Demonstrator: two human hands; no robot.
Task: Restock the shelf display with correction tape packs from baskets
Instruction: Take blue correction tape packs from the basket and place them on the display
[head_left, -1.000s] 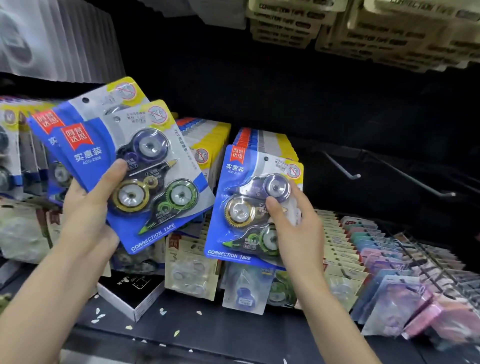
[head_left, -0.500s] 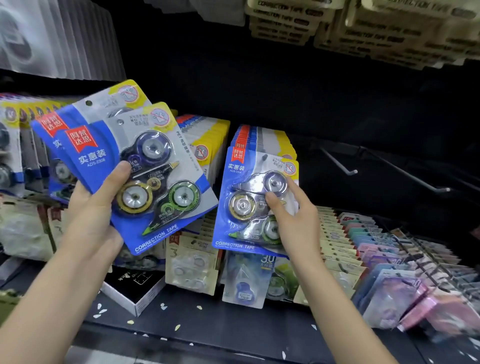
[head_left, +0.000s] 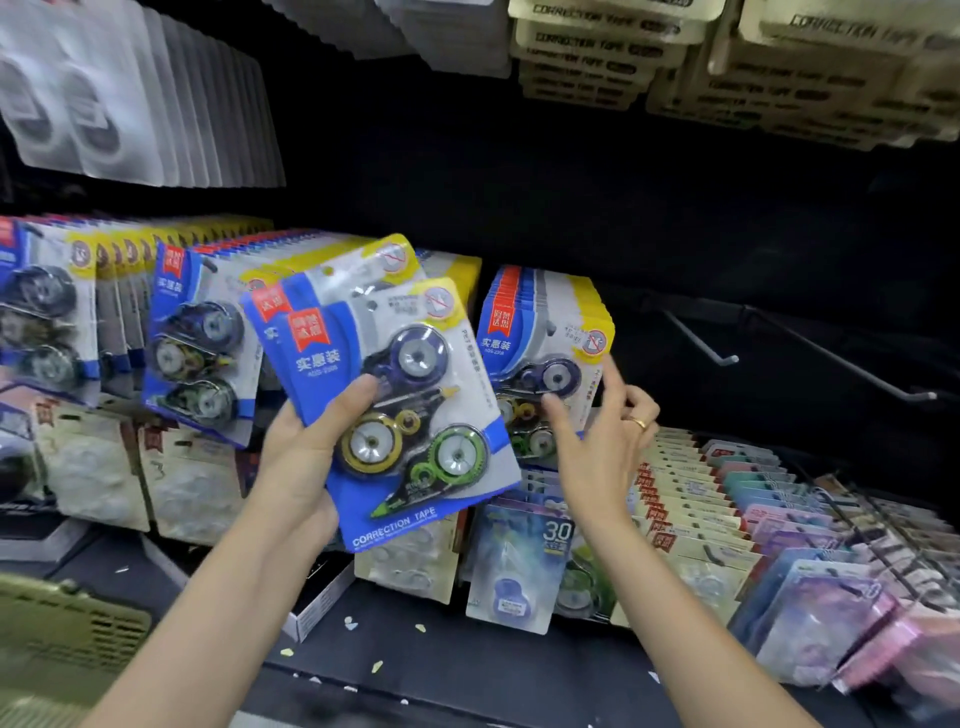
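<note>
Holding two correction tape packs fanned, left hand gripped them; right hand, fingers loose at hung row, held nothing. Best peel top pack, aim hole at peg.

Held correction tape pack: blue and white card, yellow corner, red label; dispensers purple, gold, green. Hung packs same colours. Shelf black. Lower rows cream, teal, pink.
</note>
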